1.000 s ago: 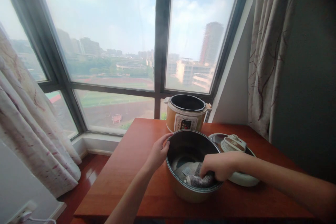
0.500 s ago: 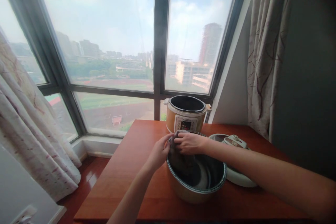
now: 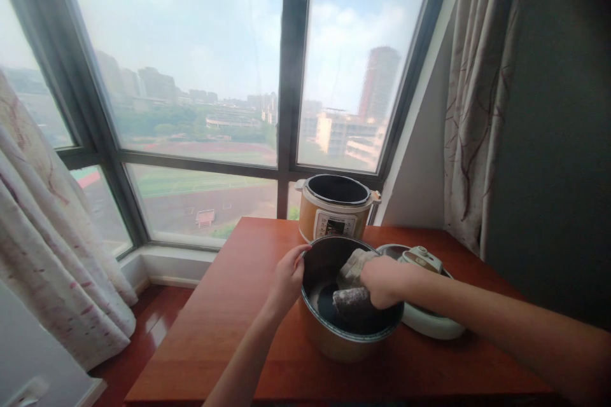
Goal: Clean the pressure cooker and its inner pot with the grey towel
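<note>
A metal inner pot point(image 3: 334, 337) stands on the red-brown table point(image 3: 229, 324) in front of me. My left hand point(image 3: 287, 280) grips the pot's left rim. My right hand point(image 3: 384, 281) is inside the pot, closed on a grey and white cloth point(image 3: 353, 270) pressed against the inner wall on the far right side. Part of the cloth is hidden under my fingers.
An orange-and-white electric cooker body point(image 3: 335, 210) stands open behind the pot by the window. Its lid point(image 3: 422, 296) lies upside down at the right, touching the pot. Curtains hang at the left point(image 3: 52, 235) and right point(image 3: 472, 108). The table edge is near.
My right hand moved the cloth from the pot's bottom up to the far left rim, then across to the far right inner wall. My left hand stayed on the rim.
</note>
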Motion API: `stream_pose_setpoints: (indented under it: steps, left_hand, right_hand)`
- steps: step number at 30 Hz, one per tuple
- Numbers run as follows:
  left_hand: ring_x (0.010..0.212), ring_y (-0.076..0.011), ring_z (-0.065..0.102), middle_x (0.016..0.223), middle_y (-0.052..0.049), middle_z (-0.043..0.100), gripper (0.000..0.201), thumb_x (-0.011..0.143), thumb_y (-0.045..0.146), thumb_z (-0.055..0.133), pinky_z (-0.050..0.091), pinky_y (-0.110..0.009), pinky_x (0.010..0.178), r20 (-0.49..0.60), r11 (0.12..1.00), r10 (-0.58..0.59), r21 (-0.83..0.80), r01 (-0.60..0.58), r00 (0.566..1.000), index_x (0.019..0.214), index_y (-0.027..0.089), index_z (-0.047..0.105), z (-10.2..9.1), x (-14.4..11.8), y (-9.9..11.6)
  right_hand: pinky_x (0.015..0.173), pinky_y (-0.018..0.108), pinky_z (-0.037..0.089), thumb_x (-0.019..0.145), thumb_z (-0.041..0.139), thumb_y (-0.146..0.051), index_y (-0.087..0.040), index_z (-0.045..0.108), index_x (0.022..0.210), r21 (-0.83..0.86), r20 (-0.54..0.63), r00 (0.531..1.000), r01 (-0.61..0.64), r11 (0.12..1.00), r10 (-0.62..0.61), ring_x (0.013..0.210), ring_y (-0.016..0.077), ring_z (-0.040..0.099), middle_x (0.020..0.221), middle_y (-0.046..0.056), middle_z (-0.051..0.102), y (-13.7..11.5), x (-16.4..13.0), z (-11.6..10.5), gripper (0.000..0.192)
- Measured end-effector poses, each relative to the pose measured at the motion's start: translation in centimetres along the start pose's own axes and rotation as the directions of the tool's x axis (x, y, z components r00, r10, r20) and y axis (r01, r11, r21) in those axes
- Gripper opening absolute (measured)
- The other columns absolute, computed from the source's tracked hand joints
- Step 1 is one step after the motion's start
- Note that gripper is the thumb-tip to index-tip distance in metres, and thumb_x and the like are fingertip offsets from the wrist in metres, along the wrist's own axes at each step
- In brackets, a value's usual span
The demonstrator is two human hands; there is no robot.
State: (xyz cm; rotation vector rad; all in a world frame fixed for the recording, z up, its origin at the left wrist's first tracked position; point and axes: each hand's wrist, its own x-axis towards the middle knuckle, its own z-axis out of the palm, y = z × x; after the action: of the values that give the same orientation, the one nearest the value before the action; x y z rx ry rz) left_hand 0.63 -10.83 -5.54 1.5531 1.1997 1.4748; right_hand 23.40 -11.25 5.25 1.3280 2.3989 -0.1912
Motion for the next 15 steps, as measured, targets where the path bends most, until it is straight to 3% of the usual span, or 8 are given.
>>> stream_pose_setpoints:
  steps: [3, 5, 7, 9, 11, 15]
  left_hand:
    - [0.105, -0.0252, 0.068, 0.114, -0.010, 0.074, 0.031, 0.087, 0.027, 0.053, 0.051, -0.039, 0.096, -0.015, 1.000, -0.005, 0.017, 0.006, 1.000, 0.111, 0.018, 0.071, 0.1, 0.0, -0.2]
    - [0.106, -0.0251, 0.068, 0.116, -0.011, 0.073, 0.032, 0.087, 0.025, 0.051, 0.051, -0.039, 0.096, -0.014, 1.000, -0.009, 0.029, 0.010, 1.000, 0.112, 0.017, 0.070, 0.2, 0.1, -0.2]
    - [0.106, -0.0249, 0.067, 0.116, -0.011, 0.073, 0.033, 0.087, 0.025, 0.049, 0.051, -0.039, 0.096, -0.021, 0.999, -0.009, 0.036, 0.010, 1.000, 0.111, 0.017, 0.070, 0.2, 0.1, -0.3]
    - [0.106, -0.0242, 0.067, 0.114, -0.010, 0.073, 0.033, 0.087, 0.026, 0.047, 0.050, -0.038, 0.096, -0.029, 0.999, -0.005, 0.037, 0.006, 1.000, 0.109, 0.017, 0.071, 0.2, 0.1, -0.2]
    - [0.105, -0.0239, 0.067, 0.112, -0.010, 0.074, 0.033, 0.087, 0.027, 0.047, 0.050, -0.038, 0.097, -0.037, 0.999, 0.000, 0.045, 0.002, 0.999, 0.108, 0.017, 0.071, 0.2, 0.0, 0.1]
    - [0.106, -0.0250, 0.067, 0.110, -0.011, 0.074, 0.032, 0.088, 0.030, 0.048, 0.050, -0.039, 0.096, -0.043, 0.998, -0.004, 0.062, 0.006, 0.999, 0.107, 0.016, 0.069, 0.2, -0.3, 0.6]
  right_hand:
    - [0.061, 0.030, 0.047, 0.063, 0.064, -0.021, -0.017, 0.075, 0.082, 0.108, 0.251, 0.965, 0.054, 0.993, -0.080, 0.074, 0.0239, 0.066, 0.075, 0.006, 0.069, -0.5, -0.7, -1.6, 0.023]
    - [0.055, 0.025, 0.043, 0.062, 0.063, -0.021, -0.018, 0.073, 0.079, 0.312, 0.259, 0.953, 0.069, 0.948, -0.155, 0.068, 0.0187, 0.062, 0.070, 0.000, 0.065, -1.0, -0.5, -1.7, 0.020]
    - [0.053, 0.023, 0.041, 0.060, 0.062, -0.021, -0.019, 0.070, 0.075, 0.536, 0.197, 0.962, 0.055, 0.842, -0.189, 0.063, 0.0151, 0.058, 0.066, -0.003, 0.063, -1.5, -0.1, -0.9, 0.017]
    - [0.053, 0.021, 0.042, 0.060, 0.062, -0.020, -0.019, 0.069, 0.074, 0.755, 0.128, 0.975, 0.024, 0.656, -0.183, 0.059, 0.0130, 0.056, 0.063, -0.004, 0.062, -2.3, 0.4, 0.6, 0.015]
    - [0.055, 0.021, 0.044, 0.062, 0.061, -0.021, -0.018, 0.068, 0.076, 0.923, 0.076, 0.985, -0.011, 0.386, -0.154, 0.056, 0.0121, 0.056, 0.060, -0.004, 0.062, -3.2, 0.8, 2.0, 0.016]
    - [0.058, 0.023, 0.048, 0.063, 0.063, -0.021, -0.017, 0.063, 0.079, 0.986, 0.002, 0.999, -0.009, -0.167, -0.040, 0.058, 0.0134, 0.060, 0.064, -0.002, 0.064, -3.8, 1.3, 3.3, 0.017]
